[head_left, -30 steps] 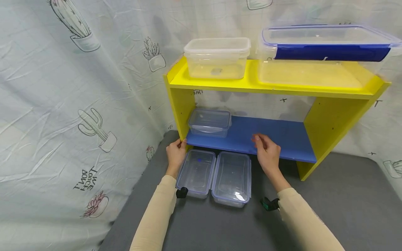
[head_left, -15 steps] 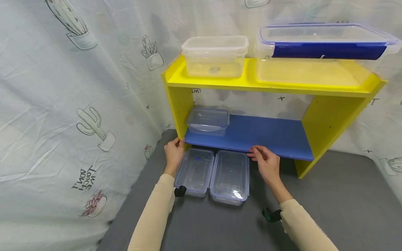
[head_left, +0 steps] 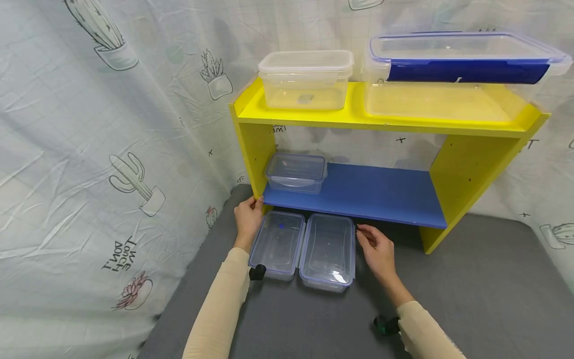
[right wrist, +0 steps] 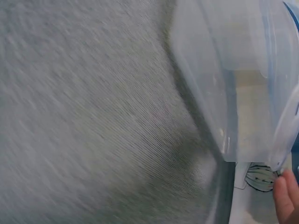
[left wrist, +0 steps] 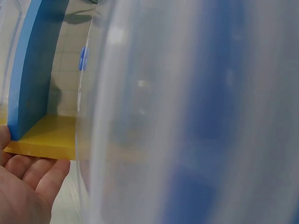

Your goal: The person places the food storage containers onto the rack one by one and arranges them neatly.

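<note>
In the head view my left hand (head_left: pixel 248 219) grips the lower front of the yellow left side panel (head_left: pixel 252 162) of a small shelf unit. The left wrist view shows its fingers (left wrist: pixel 39 175) against the yellow board beside the blue shelf edge. My right hand (head_left: pixel 378 252) is at the far right corner of a clear lidded food container (head_left: pixel 329 249), fingers loosely bent; whether they touch the lid I cannot tell. A second clear food container (head_left: pixel 279 244) lies left of it, close beside my left wrist. Both stand on the grey table, their far ends near the blue shelf.
A smaller clear container (head_left: pixel 297 172) sits at the left end of the blue shelf (head_left: pixel 376 192). On the yellow top (head_left: pixel 358 102) stand a white-lidded container (head_left: pixel 306 80) and a large box with a dark blue clasp (head_left: pixel 466 71). Printed cloth (head_left: pixel 179 99) hangs behind and left.
My right hand has come down from in front of the blue shelf to the right container's far right corner. My left hand stays at the side panel. The view has shifted slightly.
</note>
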Demonstrator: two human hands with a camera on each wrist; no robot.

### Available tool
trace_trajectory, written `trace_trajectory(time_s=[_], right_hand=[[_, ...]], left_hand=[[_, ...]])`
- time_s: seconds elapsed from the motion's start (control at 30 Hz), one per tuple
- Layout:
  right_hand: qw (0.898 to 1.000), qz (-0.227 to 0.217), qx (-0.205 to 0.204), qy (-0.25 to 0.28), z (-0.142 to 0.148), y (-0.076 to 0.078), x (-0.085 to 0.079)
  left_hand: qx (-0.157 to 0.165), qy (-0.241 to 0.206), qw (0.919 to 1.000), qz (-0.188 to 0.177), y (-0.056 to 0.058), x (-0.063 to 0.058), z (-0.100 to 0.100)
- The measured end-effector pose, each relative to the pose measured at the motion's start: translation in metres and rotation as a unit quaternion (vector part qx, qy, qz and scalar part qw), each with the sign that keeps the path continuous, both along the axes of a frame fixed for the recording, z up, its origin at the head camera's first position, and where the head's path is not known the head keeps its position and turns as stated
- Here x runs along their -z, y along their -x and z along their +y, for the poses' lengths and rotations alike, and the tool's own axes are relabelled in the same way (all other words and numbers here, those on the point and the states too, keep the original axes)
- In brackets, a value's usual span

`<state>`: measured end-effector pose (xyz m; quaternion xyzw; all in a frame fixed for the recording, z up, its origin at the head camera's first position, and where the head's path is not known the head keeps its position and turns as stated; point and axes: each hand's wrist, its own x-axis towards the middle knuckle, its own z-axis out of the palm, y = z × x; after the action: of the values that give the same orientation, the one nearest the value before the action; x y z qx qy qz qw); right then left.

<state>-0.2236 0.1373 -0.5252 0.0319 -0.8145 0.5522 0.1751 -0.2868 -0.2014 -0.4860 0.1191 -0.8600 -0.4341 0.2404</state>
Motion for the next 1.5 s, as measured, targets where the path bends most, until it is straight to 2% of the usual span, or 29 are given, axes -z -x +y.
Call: trace_trajectory(time_s=[0.2,0.4,0.63,1.0,1.3,1.5], right_hand=[[0.997,-0.071,-0.031,-0.013,-0.001,-0.005,0.012],[0.985,-0.153,-0.076,0.035,-0.001,-0.014,0.021],[0.973,-0.209,-0.091,0.039,-0.002,-0.024,0.030],[0.973,-0.187,-0.099,0.094,-0.021,-0.043,0.031],[0.974,-0.184,-0.078,0.105,-0.034,-0.056,0.032],[0.969,-0.196,-0.071,0.135,-0.040,-0.060,0.028]], left_hand=[[-0.006,0.003,1.0000,0.004,0.000,-0.001,-0.001],[-0.006,0.006,1.0000,0.003,0.000,-0.001,-0.001],[-0.007,0.000,0.9999,-0.013,-0.003,0.004,0.000],[-0.003,0.001,1.0000,0.006,0.000,0.002,0.000],[-0.007,0.005,0.9999,0.014,-0.001,0.001,0.001],[-0.001,0.003,0.9999,0.015,-0.001,0.001,0.001]])
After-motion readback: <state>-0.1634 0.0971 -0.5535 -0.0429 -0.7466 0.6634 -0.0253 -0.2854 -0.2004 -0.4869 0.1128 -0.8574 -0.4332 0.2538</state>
